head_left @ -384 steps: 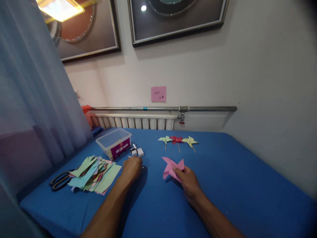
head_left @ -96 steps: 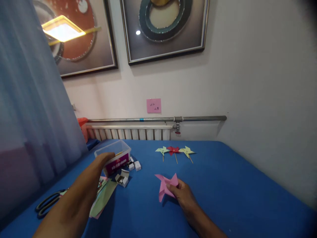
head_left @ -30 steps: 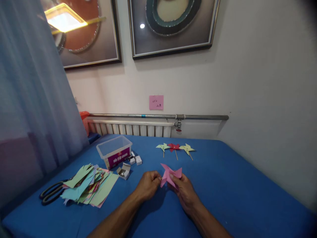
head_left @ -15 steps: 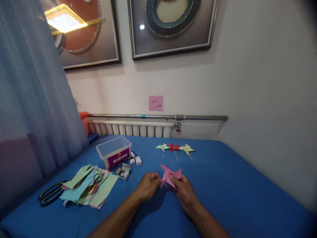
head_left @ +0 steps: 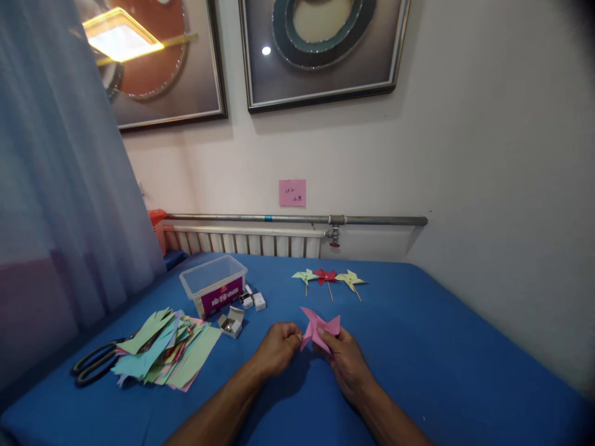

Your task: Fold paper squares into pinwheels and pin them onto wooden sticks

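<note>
Tabletop (head_left: pixel 432 347), covered in blue, is spreading beneath the fingers toward a pale wall (head_left: pixel 488 155); beyond them a radiator (head_left: pixel 283 246), a pipe (head_left: pixel 385 220), one pink note (head_left: pixel 292 193) and two framed pictures (head_left: pixel 320 80) are showing, and a curtain (head_left: pixel 69 155) is hanging leftward. The right fingers (head_left: pixel 328 340) are closing on one pink pinwheel (head_left: pixel 313 325) with the thumb on top. The left fingers (head_left: pixel 289 328) are pinching together at its left vane; what they are gripping, I cannot tell. Three pinwheels (head_left: pixel 326 276), green, red and yellow, are lying beyond the fingers. To their left, at least three boxes (head_left: pixel 233 328), one tub (head_left: pixel 222 298), one paper pile (head_left: pixel 170 353) and one pair of scissors (head_left: pixel 98 360) are resting. Blue surface is running from the right fingers to the slanting right edge.
</note>
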`<state>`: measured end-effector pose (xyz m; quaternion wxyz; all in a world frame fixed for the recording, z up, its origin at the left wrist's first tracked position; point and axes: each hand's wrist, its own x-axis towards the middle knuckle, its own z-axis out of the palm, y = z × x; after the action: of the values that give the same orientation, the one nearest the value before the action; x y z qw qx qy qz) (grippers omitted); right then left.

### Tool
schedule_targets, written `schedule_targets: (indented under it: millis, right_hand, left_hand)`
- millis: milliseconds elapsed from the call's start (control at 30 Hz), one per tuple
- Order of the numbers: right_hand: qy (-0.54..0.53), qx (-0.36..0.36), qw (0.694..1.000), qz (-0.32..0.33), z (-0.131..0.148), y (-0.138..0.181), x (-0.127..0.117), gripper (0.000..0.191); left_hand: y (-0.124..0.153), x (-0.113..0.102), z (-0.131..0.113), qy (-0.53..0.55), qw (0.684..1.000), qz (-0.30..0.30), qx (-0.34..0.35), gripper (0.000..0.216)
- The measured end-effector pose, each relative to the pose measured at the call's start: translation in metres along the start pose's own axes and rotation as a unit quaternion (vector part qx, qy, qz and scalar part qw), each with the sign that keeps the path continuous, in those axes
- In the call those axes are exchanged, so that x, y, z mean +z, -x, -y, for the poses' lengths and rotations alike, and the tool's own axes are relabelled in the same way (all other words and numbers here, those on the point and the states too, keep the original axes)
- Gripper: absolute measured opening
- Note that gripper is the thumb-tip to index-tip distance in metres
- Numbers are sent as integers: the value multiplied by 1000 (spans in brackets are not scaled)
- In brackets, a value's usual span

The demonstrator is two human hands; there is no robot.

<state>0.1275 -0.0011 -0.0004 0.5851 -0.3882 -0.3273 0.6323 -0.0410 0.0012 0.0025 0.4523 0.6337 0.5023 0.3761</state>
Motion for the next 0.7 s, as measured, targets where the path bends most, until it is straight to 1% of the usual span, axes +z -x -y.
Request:
schedule_targets:
  millis: [267, 367, 500, 700]
  right_hand:
    - [-3, 0, 1000, -2, -1, -2, -1, 42]
    - [-1, -3, 1000, 6, -1, -2, -1, 40]
    - [-1, -3, 1000, 8, -2, -2, -1, 38]
    - [2, -8, 1000, -2, -6, -7, -4, 38]
  left_hand:
    - [1, 0, -3, -4, 1000, -2, 4, 18]
    - [2, -1, -4, -7, 1000, -1, 12, 17]
    - [3, -1, -7, -13, 1000, 3, 5, 17]
    - [5, 0, -10, -44, 999, -2, 15, 16]
